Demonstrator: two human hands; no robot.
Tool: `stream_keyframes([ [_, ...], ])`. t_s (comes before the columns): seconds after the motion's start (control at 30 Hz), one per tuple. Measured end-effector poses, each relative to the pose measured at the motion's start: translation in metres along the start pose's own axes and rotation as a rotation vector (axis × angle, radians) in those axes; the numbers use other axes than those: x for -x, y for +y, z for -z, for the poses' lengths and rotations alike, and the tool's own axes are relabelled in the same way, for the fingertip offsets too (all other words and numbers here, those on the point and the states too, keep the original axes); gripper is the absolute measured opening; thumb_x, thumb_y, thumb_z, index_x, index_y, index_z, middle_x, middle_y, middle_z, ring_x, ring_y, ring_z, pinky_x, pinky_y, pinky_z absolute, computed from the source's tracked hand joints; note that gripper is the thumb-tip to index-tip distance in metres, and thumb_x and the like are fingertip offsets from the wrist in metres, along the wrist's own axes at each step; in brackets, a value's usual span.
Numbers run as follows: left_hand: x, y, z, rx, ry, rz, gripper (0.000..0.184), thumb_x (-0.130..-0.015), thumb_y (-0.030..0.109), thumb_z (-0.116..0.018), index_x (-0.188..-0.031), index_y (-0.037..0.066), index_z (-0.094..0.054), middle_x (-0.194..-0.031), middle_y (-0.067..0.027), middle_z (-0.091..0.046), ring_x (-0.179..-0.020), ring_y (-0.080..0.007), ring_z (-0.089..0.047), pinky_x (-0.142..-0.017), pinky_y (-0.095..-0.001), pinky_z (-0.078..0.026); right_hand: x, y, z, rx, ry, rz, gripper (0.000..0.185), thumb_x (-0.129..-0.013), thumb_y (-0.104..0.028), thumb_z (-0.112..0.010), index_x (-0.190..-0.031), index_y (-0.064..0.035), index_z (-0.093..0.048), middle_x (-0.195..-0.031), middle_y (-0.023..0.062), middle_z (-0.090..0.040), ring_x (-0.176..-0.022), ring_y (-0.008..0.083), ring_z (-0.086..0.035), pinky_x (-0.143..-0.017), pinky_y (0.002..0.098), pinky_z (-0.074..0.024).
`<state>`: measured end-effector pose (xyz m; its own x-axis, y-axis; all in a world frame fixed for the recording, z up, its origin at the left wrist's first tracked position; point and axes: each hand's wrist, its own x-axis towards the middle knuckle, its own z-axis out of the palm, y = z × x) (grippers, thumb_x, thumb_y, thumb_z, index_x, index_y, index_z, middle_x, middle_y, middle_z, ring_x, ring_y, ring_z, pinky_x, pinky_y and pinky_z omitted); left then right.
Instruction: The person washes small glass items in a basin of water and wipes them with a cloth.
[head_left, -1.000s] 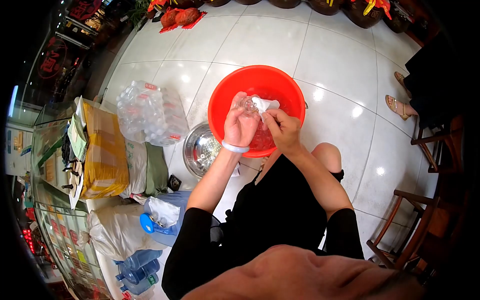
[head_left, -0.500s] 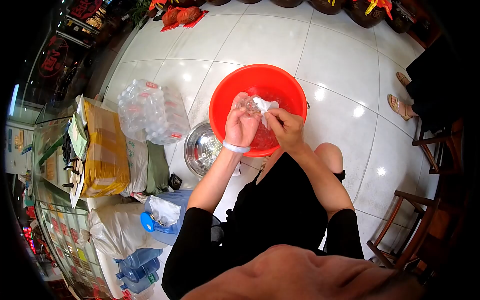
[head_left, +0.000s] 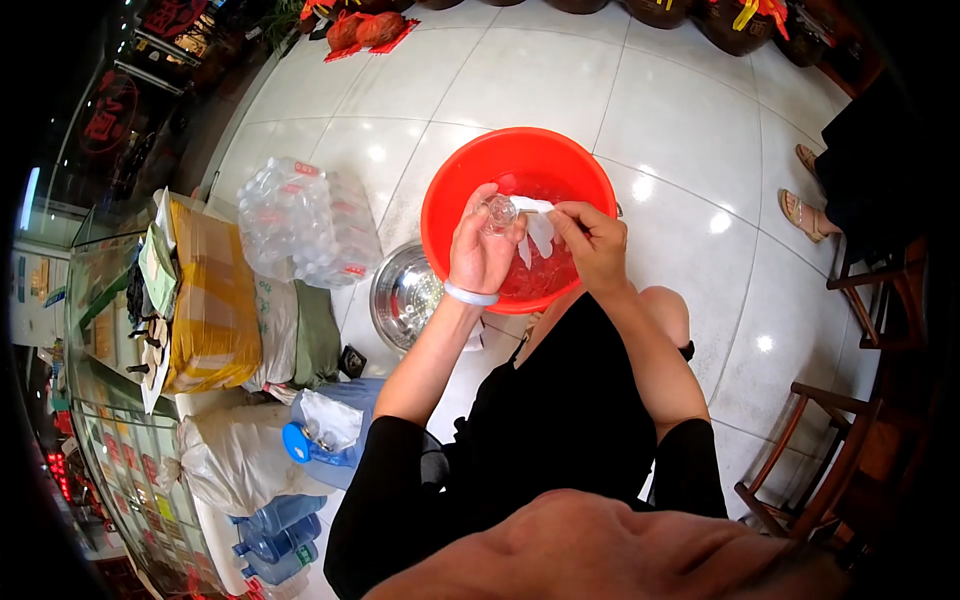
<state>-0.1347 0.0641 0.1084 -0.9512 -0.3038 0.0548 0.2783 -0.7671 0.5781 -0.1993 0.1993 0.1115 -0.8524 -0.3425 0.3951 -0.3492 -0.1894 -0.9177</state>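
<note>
Cup (head_left: pixel 501 214), clear, head view: gripped in the curled fingers of my left hand (head_left: pixel 480 256), above the red tub (head_left: pixel 508 150). Right hand (head_left: pixel 597 248): fingers pinched on a white cloth (head_left: pixel 541 232), maybe tissue, touching or almost touching the cup, end hanging over the tub. Risk, my read: if the cup's wet it could slip, or a cloth tug could twist it loose; drop hits the clear pieces (head_left: pixel 545 278) below. Left edge tight: steel bowl (head_left: pixel 384 305) just beside the tub, bottle pack (head_left: pixel 300 220) near. Right side roomier: tile floor (head_left: pixel 690 150) between tub and chair (head_left: pixel 836 399).
</note>
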Motion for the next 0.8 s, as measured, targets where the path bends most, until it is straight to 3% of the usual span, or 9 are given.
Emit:
stream_keyframes([
  [0.53, 0.001, 0.003, 0.003, -0.217, -0.084, 0.148, 0.04, -0.085, 0.02, -0.048, -0.119, 0.001, -0.038, -0.093, -0.0085, -0.056, -0.078, -0.0158, -0.052, -0.063, -0.025, -0.041, -0.012, -0.007, 0.011, 0.097, -0.143, 0.07, 0.007, -0.072, -0.002, -0.061, -0.078, 0.0015, -0.06, -0.064, 0.0077, -0.054, -0.054, 0.0146, -0.051, -0.048, 0.0256, -0.0388],
  [0.6, 0.001, 0.002, 0.002, -0.218, -0.059, 0.17, 0.037, -0.085, 0.017, -0.046, -0.118, 0.001, -0.04, -0.088, -0.007, -0.053, -0.071, -0.0156, -0.05, -0.054, -0.0247, -0.037, -0.011, -0.007, 0.011, 0.089, -0.166, 0.057, 0.007, -0.072, -0.003, -0.061, -0.077, 0.0012, -0.06, -0.063, 0.0077, -0.053, -0.054, 0.015, -0.051, -0.048, 0.0262, -0.0385],
  [0.8, 0.003, -0.002, 0.0, -0.207, 0.032, 0.218, 0.036, -0.086, 0.02, -0.046, -0.118, 0.004, -0.041, -0.094, -0.002, -0.052, -0.08, -0.0116, -0.049, -0.061, -0.024, -0.039, -0.006, 0.0, 0.004, 0.202, -0.135, 0.17, 0.006, -0.07, -0.003, -0.061, -0.075, 0.0003, -0.059, -0.062, 0.0086, -0.051, -0.054, 0.018, -0.051, -0.048, 0.0277, -0.0388],
])
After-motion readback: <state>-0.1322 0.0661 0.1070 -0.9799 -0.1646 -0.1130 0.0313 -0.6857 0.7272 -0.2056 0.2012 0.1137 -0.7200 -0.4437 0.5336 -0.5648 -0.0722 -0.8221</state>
